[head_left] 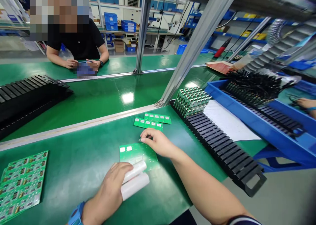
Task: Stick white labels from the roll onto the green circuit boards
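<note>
My left hand is wrapped round a pair of white label rolls lying side by side over the near edge of a green circuit board panel. Two white square stickers show at that panel's upper left. Above its upper right part, my right hand pinches a small pale piece that looks like a sticker. The hand and rolls cover some of the panel. Just beyond lie two narrow green board strips, each with a row of white stickers.
At left lies a stack of populated circuit boards. To the right, a black slotted rack bears upright boards beside a blue bin. A metal post rises beyond my right hand. A co-worker sits opposite.
</note>
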`<state>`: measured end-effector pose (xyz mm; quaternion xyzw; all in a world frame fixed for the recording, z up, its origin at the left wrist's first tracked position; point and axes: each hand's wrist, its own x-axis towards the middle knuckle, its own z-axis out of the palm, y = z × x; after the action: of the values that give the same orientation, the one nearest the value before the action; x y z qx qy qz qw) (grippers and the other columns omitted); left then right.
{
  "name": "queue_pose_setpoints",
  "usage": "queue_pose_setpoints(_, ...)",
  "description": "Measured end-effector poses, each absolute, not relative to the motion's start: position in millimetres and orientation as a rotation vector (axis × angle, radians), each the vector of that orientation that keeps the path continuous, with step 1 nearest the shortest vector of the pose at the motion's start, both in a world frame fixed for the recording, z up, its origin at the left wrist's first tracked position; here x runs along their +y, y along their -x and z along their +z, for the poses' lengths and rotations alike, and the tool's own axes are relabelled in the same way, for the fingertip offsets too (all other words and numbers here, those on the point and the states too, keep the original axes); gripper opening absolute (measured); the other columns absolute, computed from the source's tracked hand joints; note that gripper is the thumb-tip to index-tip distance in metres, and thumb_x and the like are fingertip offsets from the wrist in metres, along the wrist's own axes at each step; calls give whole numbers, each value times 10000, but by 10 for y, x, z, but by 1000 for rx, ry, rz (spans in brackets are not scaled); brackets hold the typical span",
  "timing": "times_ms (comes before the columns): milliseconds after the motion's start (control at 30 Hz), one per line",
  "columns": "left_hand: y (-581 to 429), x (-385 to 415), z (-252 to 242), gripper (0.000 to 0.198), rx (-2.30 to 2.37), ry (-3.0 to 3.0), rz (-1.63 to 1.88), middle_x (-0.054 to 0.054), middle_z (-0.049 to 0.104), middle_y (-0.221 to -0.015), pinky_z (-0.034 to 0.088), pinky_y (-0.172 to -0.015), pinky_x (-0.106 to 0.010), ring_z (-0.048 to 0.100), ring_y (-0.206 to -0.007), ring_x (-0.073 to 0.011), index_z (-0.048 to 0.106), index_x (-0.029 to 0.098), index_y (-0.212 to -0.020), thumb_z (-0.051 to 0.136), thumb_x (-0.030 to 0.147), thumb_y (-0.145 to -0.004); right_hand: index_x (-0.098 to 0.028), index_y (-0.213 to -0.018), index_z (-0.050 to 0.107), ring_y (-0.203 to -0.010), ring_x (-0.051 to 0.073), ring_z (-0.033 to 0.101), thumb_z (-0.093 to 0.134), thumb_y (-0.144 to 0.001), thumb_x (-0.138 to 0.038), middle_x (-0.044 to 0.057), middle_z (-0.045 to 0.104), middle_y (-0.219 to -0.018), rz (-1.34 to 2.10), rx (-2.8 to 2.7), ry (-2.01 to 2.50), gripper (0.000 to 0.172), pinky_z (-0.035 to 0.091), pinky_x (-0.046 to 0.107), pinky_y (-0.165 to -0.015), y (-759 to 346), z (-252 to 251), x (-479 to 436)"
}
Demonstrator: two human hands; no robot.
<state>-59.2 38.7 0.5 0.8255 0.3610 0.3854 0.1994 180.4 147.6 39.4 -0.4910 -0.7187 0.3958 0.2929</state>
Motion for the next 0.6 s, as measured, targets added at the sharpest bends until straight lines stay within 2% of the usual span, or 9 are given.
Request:
queue_pose_setpoints(167, 542, 376, 17, 263, 920, -2344, 950, -100, 716, -1103, 544, -928, -382, 688, -1049, -228, 549, 182, -1246, 581, 97, -999, -180, -806, 641, -984, 208, 628, 689, -902, -71, 49, 697, -963, 1007, -2143, 1247, 152, 454, 381, -951, -1684, 275, 1427)
queue_pose_setpoints(300, 537, 401, 3, 207, 913, -2337, 964, -104, 721, -1108, 545, -962, -389, 684, -1121, -241, 551, 176, -1227, 550, 134, -1025, -182, -817, 637, -976, 205, 611, 685, -919, -79, 39, 685, -956, 990, -2247, 1263, 153, 436, 384, -950, -1676, 269, 1432)
queue_pose_setpoints(600, 534, 421, 14, 203, 906, -2302, 977, -91, 729, -1095, 554, -945, -390, 695, -1116, -238, 554, 180, -1215, 559, 126, -1019, -171, -814, 644, -950, 204, 568, 688, -917, -63, 40, 675, -945, 942, -2342, 1374, 156, 407, 373, -919, -1614, 325, 1441)
